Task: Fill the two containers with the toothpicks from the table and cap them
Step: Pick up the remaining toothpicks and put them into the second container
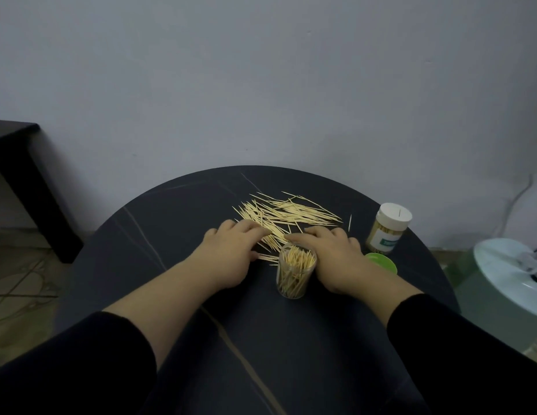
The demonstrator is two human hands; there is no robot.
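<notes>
From my remote seat I see the round dark table [177, 259] with 1 clear open container [295, 275] upright near its centre, packed with toothpicks and uncapped. The loose toothpicks [286, 212] lie scattered at 12 o'clock from it. The left hand [231, 256] sits at 10 o'clock and the right hand [331, 254] at 2 o'clock. Both have bent fingers held close together, tips on the pile's near edge, but I cannot tell whether they pinch any. The green cap [382, 262] lies at 3 o'clock. A second container [387, 230], white-lidded, stands at 2 o'clock.
</notes>
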